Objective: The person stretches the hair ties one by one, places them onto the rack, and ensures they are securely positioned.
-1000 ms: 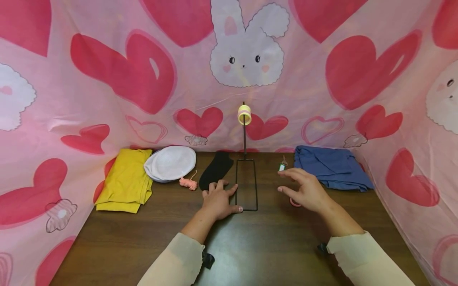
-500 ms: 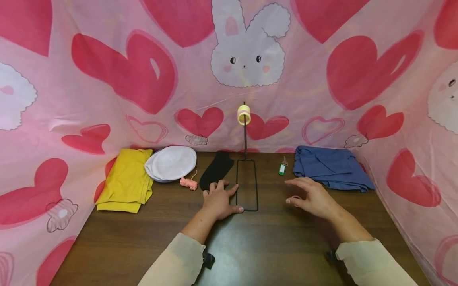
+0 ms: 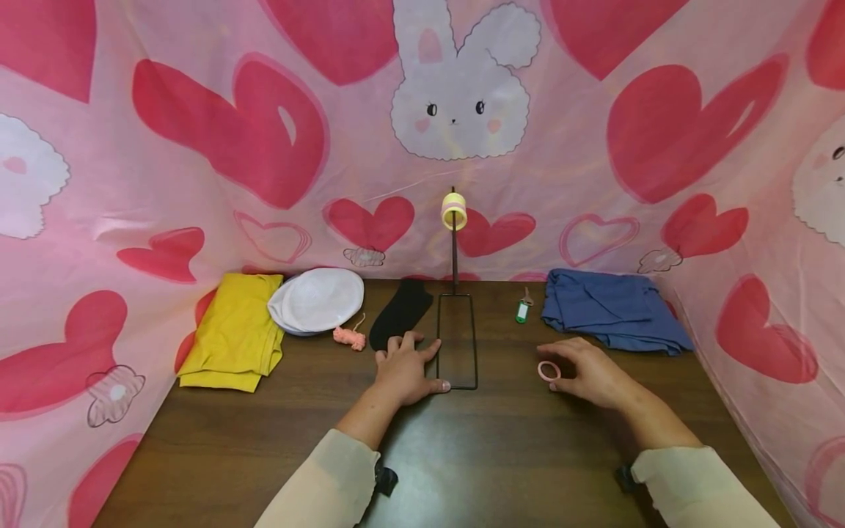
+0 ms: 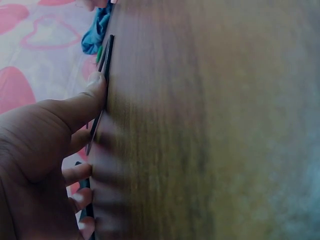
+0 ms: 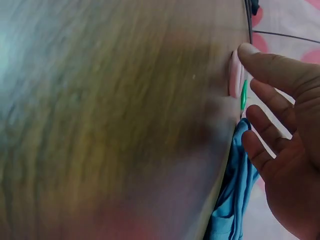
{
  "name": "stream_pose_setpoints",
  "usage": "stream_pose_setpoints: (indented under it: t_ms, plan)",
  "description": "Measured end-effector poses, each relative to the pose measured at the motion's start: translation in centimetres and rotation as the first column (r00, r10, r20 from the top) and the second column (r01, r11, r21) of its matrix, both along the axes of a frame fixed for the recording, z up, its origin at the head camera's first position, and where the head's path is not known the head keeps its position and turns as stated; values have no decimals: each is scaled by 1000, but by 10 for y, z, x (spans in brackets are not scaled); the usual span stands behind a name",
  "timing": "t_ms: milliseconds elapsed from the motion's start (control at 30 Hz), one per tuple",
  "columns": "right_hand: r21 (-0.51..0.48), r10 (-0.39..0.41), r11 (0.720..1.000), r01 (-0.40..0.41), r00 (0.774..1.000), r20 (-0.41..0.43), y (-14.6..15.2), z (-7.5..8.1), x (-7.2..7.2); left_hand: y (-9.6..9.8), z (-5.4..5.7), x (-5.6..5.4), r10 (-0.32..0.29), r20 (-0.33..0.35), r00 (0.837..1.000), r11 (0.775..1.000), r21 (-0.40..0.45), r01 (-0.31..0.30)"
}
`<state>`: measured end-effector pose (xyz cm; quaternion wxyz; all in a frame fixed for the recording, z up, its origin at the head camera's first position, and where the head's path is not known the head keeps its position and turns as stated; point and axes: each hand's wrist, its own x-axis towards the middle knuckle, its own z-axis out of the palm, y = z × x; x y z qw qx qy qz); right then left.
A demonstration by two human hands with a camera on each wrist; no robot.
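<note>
A thin black wire stand (image 3: 474,345) rests on the table with its rectangular base toward me. My left hand (image 3: 404,370) has its fingers spread over the base's left side, thumb and index fingertip on the wire. Around the top of the stand's rod hangs a yellow ring (image 3: 453,201) with a pinkish band. To the right lies a small pink ring (image 3: 540,372), also visible at the table edge in the right wrist view. My right hand (image 3: 590,374) is over it, thumb and index finger apart on either side, the other fingers loosely bent.
A black sock (image 3: 400,314) lies by my left fingers. Farther left are a coral yarn bundle (image 3: 348,338), a white cap-like cloth item (image 3: 320,299) and a folded yellow cloth (image 3: 234,334). A green key tag (image 3: 522,312) and a folded blue cloth (image 3: 607,308) sit back right.
My right hand has moved back toward me and to the right, down to the pink ring, uncovering the key tag. My left hand stays on the stand's base.
</note>
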<state>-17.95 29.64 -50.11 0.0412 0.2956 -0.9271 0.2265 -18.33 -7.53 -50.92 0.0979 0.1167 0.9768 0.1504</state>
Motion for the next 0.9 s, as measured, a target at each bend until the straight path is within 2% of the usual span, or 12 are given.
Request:
stream_pose_setpoints:
  t_ms: [433, 900]
  plan:
    - [36, -31, 999, 30, 999, 29, 6, -2, -2, 1, -1, 0, 3, -3, 1000, 1000, 2, -3]
    - [-72, -39, 997, 35, 997, -61, -10, 2, 2, 1, 0, 1, 6, 2, 1000, 1000, 8, -6]
